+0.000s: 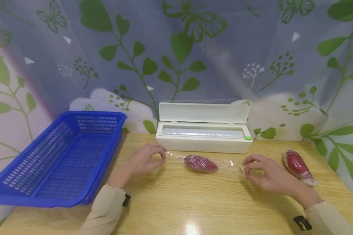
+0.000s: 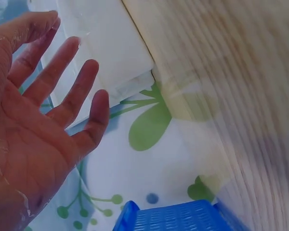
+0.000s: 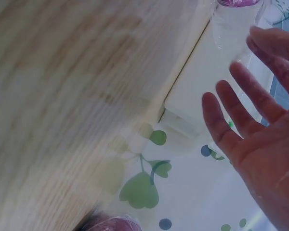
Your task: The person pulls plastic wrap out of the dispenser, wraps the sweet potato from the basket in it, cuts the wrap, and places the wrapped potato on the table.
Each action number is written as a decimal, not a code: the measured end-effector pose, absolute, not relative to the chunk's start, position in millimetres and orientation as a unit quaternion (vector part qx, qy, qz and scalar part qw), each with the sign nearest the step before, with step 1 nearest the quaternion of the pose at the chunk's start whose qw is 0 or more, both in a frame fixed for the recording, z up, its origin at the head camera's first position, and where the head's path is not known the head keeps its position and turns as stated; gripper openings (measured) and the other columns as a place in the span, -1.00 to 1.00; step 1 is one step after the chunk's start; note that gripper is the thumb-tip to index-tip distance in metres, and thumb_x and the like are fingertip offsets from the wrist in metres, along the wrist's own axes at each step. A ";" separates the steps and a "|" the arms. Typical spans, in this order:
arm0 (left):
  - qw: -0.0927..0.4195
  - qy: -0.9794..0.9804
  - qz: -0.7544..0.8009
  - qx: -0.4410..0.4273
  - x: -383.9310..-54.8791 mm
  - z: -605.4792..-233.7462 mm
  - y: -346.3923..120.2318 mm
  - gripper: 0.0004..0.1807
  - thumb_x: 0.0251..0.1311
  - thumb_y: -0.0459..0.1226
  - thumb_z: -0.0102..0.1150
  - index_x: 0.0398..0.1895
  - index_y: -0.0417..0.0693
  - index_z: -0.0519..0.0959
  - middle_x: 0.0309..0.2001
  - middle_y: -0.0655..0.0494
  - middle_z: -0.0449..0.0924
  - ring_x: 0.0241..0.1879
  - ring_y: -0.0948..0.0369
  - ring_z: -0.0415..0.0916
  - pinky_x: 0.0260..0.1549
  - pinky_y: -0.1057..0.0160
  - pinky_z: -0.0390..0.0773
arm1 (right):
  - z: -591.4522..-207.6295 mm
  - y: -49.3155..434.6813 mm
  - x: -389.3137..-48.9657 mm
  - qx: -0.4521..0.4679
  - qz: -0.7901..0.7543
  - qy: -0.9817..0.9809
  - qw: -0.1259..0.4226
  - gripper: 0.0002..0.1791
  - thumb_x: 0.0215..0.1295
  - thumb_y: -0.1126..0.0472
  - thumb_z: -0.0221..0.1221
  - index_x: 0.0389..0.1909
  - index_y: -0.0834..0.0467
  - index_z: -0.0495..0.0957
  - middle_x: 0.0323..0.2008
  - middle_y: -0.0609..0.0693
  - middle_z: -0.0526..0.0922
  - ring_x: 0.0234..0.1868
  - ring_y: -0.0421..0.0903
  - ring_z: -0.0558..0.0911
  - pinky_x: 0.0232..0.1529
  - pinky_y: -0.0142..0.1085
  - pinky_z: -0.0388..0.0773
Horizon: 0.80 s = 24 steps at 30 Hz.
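Observation:
A purple-red, elongated vegetable [image 1: 200, 163] lies in clear plastic wrap at the middle of the table. The wrap stretches out past both its ends. My left hand [image 1: 147, 159] pinches the left end of the plastic wrap [image 1: 174, 155] between thumb and index finger. At the other side, my right hand [image 1: 267, 173] pinches the wrap's right end the same way, its other fingers spread in the right wrist view. Just behind the vegetable stands a white wrap dispenser box [image 1: 204, 145], its lid raised and a roll of film [image 1: 203, 132] inside.
A second wrapped purple-red vegetable [image 1: 298, 165] lies on the right of the wooden table [image 1: 191, 199], beyond my right hand. To the left sits a blue plastic basket [image 1: 73, 163]. A green cutter tab [image 1: 247, 137] marks the box's right end. Behind hangs a leaf-patterned cloth [image 1: 223, 65].

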<state>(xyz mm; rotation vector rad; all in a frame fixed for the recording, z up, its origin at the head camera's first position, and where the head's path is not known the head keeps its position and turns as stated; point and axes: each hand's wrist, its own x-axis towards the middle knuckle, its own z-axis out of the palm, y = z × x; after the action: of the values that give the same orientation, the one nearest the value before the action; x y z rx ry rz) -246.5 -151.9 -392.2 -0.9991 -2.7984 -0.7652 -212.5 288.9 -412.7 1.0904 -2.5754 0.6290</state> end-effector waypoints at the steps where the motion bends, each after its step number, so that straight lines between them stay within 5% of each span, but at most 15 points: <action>1: 0.033 -0.912 -0.241 -0.331 -244.7 -392.2 -152.6 -0.94 0.28 -0.30 0.29 -0.33 0.08 0.66 0.12 -0.03 0.71 0.16 -0.06 0.63 0.27 -0.11 0.54 | -412.8 288.8 -210.8 0.374 0.213 -0.894 0.125 -0.58 -0.03 0.37 0.49 -0.42 -0.26 0.61 -0.11 -0.18 0.68 -0.10 -0.22 0.64 -0.12 -0.22 0.66; 14: -0.019 -0.919 -0.229 -0.320 -222.0 -385.8 -154.0 -0.81 0.15 -0.32 0.26 -0.49 0.23 0.59 0.21 0.00 0.67 0.30 -0.11 0.54 0.29 -0.16 0.51 | -398.9 289.0 -196.2 0.367 0.198 -0.909 -0.011 -0.65 0.10 0.24 0.43 -0.47 -0.33 0.57 0.00 -0.16 0.67 0.02 -0.04 0.66 0.00 -0.05 0.66; 24: -0.028 -0.901 -0.332 -0.279 -212.1 -372.4 -156.3 -0.78 0.11 -0.31 0.24 -0.50 0.30 0.53 0.21 0.18 0.65 0.37 -0.04 0.46 0.36 -0.23 0.38 | -384.5 295.7 -190.8 0.361 0.255 -0.894 -0.072 -0.81 0.33 0.07 0.36 -0.39 -0.33 0.59 0.12 -0.11 0.61 0.13 -0.06 0.61 -0.01 -0.24 0.58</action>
<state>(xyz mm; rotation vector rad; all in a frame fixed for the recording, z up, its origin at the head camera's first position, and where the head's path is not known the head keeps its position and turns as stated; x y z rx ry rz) -212.1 -156.3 -372.4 -0.8910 -2.8815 -1.0614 -190.8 295.7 -384.5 1.1876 -2.9458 0.8386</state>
